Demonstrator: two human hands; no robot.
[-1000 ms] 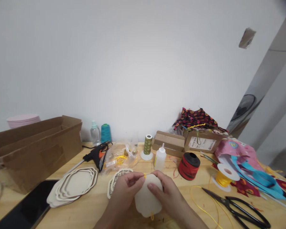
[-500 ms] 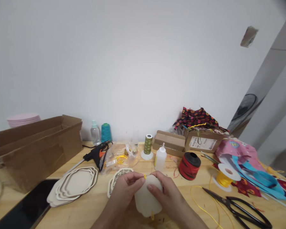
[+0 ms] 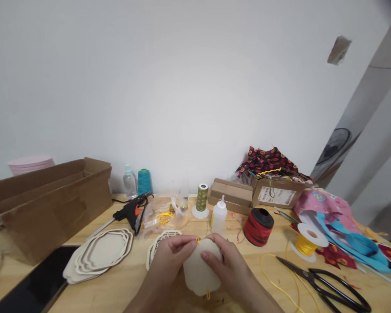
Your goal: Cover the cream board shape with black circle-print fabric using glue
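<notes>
A pale wooden plaque (image 3: 200, 274) with scalloped corners is held between my two hands, low in the middle of the view. My left hand (image 3: 174, 258) pinches a small yellow cord loop (image 3: 197, 240) at the plaque's top edge. My right hand (image 3: 226, 261) grips the plaque's right side, thumb on its face and fingers behind it. A second yellow loop hangs from the bottom edge. Partly behind my left hand lies a wooden lattice piece (image 3: 161, 241). The plaque's underside and some fingertips are hidden.
Stacked wooden frames (image 3: 104, 252), a phone (image 3: 35, 278) and a glue gun (image 3: 133, 211) lie left. Behind the plaque stand a glue bottle (image 3: 219, 217) and an olive thread spool (image 3: 202, 198). Black scissors (image 3: 326, 278), red cord (image 3: 259, 228) and a yellow cord spool (image 3: 306, 243) lie right.
Almost nothing differs. Both hands keep their hold on the plaque and the loop, and the view has shifted very slightly.
</notes>
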